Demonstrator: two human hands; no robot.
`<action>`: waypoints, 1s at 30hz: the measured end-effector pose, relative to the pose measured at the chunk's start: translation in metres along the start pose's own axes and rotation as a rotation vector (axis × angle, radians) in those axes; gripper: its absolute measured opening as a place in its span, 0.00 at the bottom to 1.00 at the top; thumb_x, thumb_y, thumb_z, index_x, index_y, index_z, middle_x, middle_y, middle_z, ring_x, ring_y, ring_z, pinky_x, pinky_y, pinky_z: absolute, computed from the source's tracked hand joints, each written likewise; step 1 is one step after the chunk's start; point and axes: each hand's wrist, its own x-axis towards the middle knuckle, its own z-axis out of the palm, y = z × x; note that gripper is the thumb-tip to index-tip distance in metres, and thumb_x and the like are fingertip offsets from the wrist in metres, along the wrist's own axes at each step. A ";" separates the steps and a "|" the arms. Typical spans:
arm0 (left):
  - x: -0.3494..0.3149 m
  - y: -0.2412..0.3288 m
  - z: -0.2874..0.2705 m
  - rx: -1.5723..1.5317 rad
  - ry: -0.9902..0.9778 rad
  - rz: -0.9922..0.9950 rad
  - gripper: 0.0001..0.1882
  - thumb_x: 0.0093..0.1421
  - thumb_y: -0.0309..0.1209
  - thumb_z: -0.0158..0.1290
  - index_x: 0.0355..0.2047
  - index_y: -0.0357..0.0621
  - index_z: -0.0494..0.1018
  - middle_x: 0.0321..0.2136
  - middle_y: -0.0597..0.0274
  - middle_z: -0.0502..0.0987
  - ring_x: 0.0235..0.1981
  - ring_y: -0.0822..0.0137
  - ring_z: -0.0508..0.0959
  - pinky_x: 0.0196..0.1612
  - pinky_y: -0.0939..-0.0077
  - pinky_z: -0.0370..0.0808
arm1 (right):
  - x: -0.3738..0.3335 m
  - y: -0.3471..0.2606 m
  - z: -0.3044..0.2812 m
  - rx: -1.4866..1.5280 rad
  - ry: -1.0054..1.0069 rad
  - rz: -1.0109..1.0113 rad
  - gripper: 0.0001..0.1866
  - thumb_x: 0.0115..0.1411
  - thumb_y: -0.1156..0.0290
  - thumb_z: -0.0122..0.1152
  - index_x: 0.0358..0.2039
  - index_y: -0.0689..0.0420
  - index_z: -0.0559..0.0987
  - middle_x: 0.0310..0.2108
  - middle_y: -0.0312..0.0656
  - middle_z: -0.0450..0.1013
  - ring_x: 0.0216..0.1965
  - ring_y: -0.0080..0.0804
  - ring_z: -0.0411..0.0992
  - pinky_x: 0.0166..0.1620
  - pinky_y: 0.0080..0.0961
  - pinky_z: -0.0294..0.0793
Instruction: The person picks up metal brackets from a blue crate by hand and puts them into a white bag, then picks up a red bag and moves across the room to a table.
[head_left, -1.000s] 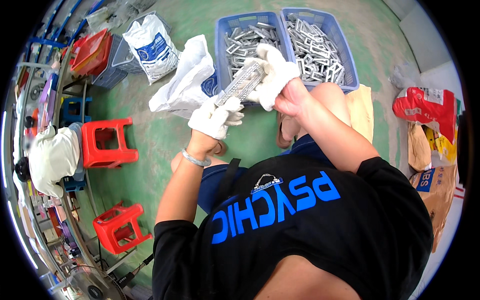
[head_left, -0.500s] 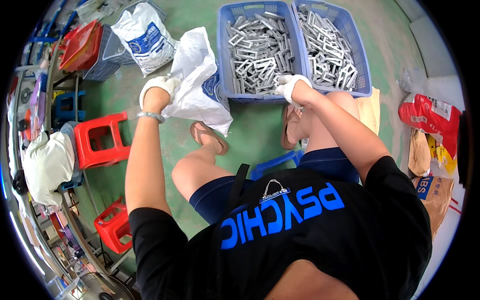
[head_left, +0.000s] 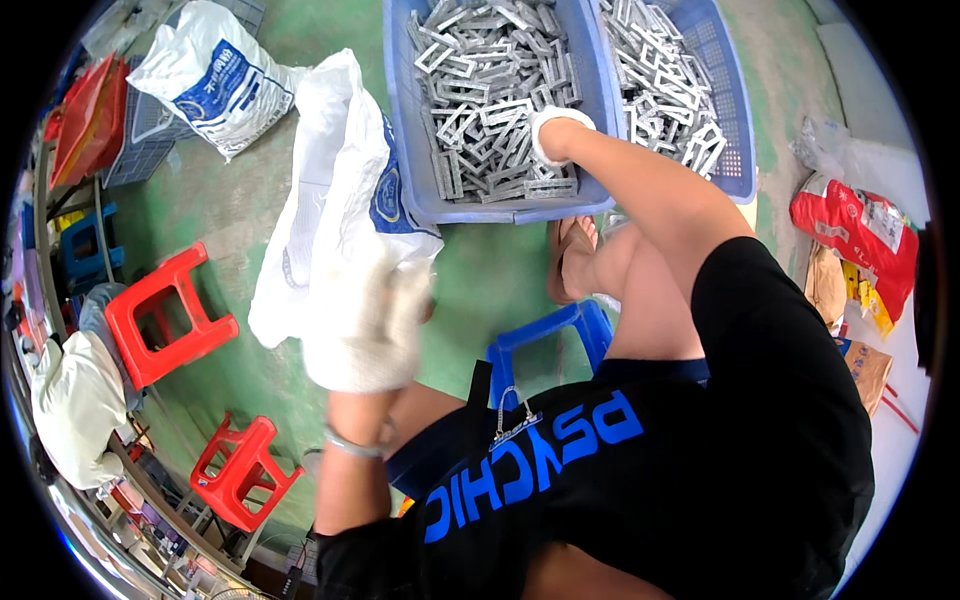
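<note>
My left hand, in a white knit glove, is smeared by motion in front of my lap, so its fingers cannot be read. Just beyond it lies a crumpled white woven sack with a blue print. My right hand, gloved too, reaches into the nearer blue plastic basket. It touches the heap of grey metal rectangular frames there; its fingertips are hidden by the glove and wrist. A second blue basket of similar frames stands against the first on the right.
A full white sack stands at the far left near red trays. Two red stools are on the left beside a cluttered shelf. A blue stool is close to my legs. Red bags lie along the right wall.
My left hand has let go of the white sack and come back toward my body. My right hand has shifted slightly left at the basket. The whole view has turned and tilted.
</note>
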 end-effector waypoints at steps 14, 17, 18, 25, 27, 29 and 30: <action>0.000 -0.012 0.109 -0.427 -0.567 -0.465 0.21 0.55 0.43 0.55 0.41 0.39 0.72 0.26 0.44 0.75 0.31 0.45 0.75 0.33 0.59 0.71 | 0.094 -0.038 0.004 -0.207 0.097 0.092 0.25 0.53 0.71 0.52 0.53 0.60 0.63 0.55 0.49 0.64 0.58 0.44 0.62 0.56 0.37 0.64; -0.005 -0.019 0.112 -0.440 -0.553 -0.451 0.22 0.55 0.42 0.56 0.40 0.36 0.72 0.25 0.43 0.75 0.29 0.45 0.75 0.32 0.59 0.72 | 0.105 -0.040 -0.009 -0.152 0.007 0.098 0.29 0.46 0.72 0.63 0.51 0.60 0.68 0.53 0.50 0.67 0.56 0.43 0.64 0.55 0.36 0.66; -0.002 -0.019 0.111 -0.448 -0.562 -0.493 0.22 0.55 0.42 0.56 0.40 0.35 0.72 0.25 0.43 0.75 0.29 0.45 0.75 0.32 0.59 0.71 | 0.109 -0.038 -0.017 -0.180 -0.091 0.113 0.31 0.43 0.72 0.66 0.50 0.60 0.70 0.53 0.50 0.67 0.56 0.43 0.64 0.55 0.36 0.66; 0.000 -0.023 0.111 -0.526 -0.603 -0.527 0.21 0.55 0.42 0.55 0.39 0.35 0.72 0.22 0.44 0.73 0.27 0.46 0.74 0.29 0.60 0.70 | 0.113 -0.048 -0.012 -0.316 -0.041 0.122 0.24 0.43 0.72 0.67 0.45 0.54 0.78 0.52 0.44 0.70 0.55 0.37 0.67 0.53 0.32 0.69; -0.004 -0.024 0.111 -0.548 -0.639 -0.532 0.21 0.56 0.42 0.55 0.39 0.35 0.71 0.22 0.45 0.73 0.27 0.46 0.74 0.29 0.60 0.70 | 0.113 -0.048 -0.013 -0.303 -0.099 0.144 0.20 0.50 0.73 0.61 0.46 0.53 0.78 0.51 0.43 0.71 0.53 0.38 0.69 0.51 0.33 0.70; 0.001 -0.025 0.108 -0.552 -0.696 -0.551 0.21 0.56 0.42 0.55 0.40 0.35 0.71 0.22 0.46 0.74 0.27 0.47 0.74 0.30 0.60 0.70 | 0.107 -0.049 -0.015 -0.273 -0.116 0.090 0.24 0.41 0.73 0.67 0.43 0.56 0.79 0.47 0.46 0.73 0.49 0.40 0.72 0.49 0.33 0.72; 0.003 -0.024 0.108 -0.554 -0.723 -0.559 0.21 0.56 0.42 0.55 0.40 0.35 0.71 0.22 0.47 0.74 0.27 0.47 0.74 0.30 0.60 0.71 | 0.105 -0.049 -0.016 -0.260 -0.124 0.065 0.26 0.37 0.73 0.71 0.42 0.58 0.79 0.45 0.48 0.75 0.47 0.41 0.73 0.47 0.34 0.74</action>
